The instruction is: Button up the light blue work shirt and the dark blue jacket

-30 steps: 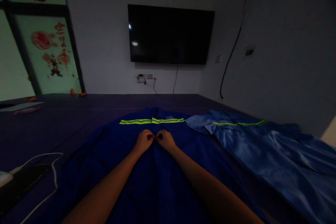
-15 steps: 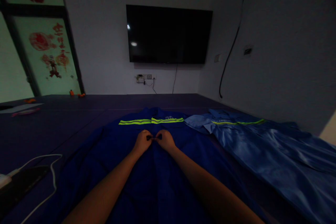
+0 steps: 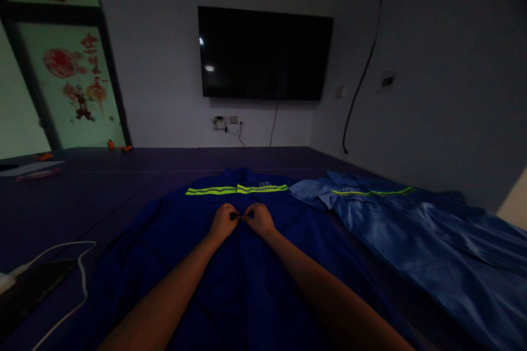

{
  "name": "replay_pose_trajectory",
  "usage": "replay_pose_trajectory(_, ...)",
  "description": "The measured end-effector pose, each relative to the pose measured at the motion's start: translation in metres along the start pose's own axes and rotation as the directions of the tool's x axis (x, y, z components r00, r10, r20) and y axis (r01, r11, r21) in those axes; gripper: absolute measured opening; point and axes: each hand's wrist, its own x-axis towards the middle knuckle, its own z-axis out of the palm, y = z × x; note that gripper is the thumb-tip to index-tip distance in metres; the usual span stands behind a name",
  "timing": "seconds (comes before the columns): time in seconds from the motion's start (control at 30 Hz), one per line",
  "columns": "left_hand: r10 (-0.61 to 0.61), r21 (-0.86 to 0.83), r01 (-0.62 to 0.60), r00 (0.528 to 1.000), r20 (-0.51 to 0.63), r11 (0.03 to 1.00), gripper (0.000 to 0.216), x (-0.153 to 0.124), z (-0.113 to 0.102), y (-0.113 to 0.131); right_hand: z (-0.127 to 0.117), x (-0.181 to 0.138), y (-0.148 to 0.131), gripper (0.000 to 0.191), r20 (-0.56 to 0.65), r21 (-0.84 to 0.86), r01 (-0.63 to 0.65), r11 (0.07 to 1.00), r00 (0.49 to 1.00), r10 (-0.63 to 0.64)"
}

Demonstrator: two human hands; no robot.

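Note:
A dark blue work jacket [image 3: 173, 241] with a yellow reflective stripe lies flat in front of me on a dark purple surface [image 3: 82, 197]. My left hand [image 3: 223, 221] and my right hand [image 3: 259, 219] meet at the jacket's front seam, just below the stripe. Both hands are closed in a pinch on the fabric edges there, fingertips almost touching. What sits between the fingertips is too small and dark to make out. A lighter blue jacket [image 3: 411, 230] with the same stripe lies spread to the right, apart from my hands.
A white cable [image 3: 68, 263] and a dark flat device [image 3: 28, 290] lie at the near left. Papers [image 3: 28, 169] rest at the far left. A black TV [image 3: 263, 54] hangs on the far wall, with a glass door [image 3: 69, 88] at the left.
Both hands stay pinched at the same spot on the jacket's front. Only the view has shifted very slightly.

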Motion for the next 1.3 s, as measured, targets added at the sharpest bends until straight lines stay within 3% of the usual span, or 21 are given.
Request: replay_pose_trajectory(1.3, 0.026, 0.040, -0.026, 1.000, 0.010, 0.999, 0.009, -0.0004, -0.0010, 0.0008, -0.0012, -0.0012, -0.0040, 0.016, 0.003, -0.016, 0.024, 1.000, 1.000, -0.024)
